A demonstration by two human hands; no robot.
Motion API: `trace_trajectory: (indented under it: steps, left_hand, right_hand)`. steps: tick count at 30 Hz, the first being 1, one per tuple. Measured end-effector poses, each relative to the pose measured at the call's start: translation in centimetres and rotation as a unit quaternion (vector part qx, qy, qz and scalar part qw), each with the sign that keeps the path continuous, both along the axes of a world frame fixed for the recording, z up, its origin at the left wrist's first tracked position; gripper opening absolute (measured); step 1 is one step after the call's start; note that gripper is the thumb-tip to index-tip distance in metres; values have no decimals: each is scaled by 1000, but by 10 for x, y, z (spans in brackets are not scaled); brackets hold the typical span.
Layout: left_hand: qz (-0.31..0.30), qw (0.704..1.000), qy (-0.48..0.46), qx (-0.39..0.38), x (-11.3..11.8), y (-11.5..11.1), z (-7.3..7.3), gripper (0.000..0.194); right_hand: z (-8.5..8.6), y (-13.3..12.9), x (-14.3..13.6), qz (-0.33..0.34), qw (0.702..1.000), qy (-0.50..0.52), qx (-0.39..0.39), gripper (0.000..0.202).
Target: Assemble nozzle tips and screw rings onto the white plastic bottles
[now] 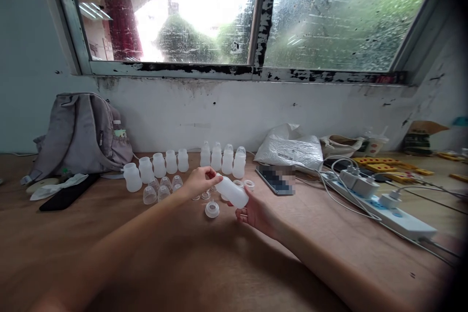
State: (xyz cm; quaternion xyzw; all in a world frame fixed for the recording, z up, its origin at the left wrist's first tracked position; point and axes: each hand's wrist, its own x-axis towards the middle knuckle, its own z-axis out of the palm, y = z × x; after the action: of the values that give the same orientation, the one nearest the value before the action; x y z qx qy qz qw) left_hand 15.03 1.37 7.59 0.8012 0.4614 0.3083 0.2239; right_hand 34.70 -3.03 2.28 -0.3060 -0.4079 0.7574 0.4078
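Bottle of frosted white plastic (234, 192), smooth and rounded, is held tilted between your hands above the brown wood-look worktop (208, 270). Your left hand (197, 183) has its fingers pinched on the upper end; your right hand (260, 215) curls its fingers around the base. Expect it to be light, slightly springy when squeezed, perhaps slippery, and unlikely to shatter. Cradle the broad base and steady the other end gently. Open, waisted, frosted bottles (158, 165) stand beyond clear dome caps (149, 195); a translucent white ring-shaped collar (212, 211) sits closer to you.
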Motion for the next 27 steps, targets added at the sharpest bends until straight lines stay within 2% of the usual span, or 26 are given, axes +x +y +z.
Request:
trace_trajectory:
  steps: [2, 5, 8, 11, 14, 18, 23, 27]
  left_hand:
    - [-16, 1000, 0, 5, 0, 9, 7, 34]
    - [-21, 995, 28, 93, -6, 24, 24, 29]
    - [16, 977, 101, 186, -18, 43, 41, 25]
    - [63, 951, 169, 253, -32, 65, 47, 20]
    - [96, 932, 206, 282, -42, 86, 41, 18]
    - [134, 924, 229, 274, -46, 107, 24, 17]
    - [151, 922, 239, 266, -43, 120, 3, 16]
    - [162, 917, 250, 266, -41, 127, -7, 17]
  right_hand:
    - [-2, -1, 1, -5, 999, -15, 32, 44]
    - [-6, 0, 1, -39, 994, -63, 80, 42]
    - [-10, 0, 1, -61, 985, -113, 114, 42]
    - [-12, -1, -1, -66, 975, -150, 149, 38]
    - [-11, -3, -3, -68, 966, -183, 169, 36]
    - [-13, -1, -5, -70, 956, -217, 184, 37]
    - [-17, 1, -7, -69, 946, -240, 209, 38]
    - [-18, 1, -7, -70, 943, -247, 212, 38]
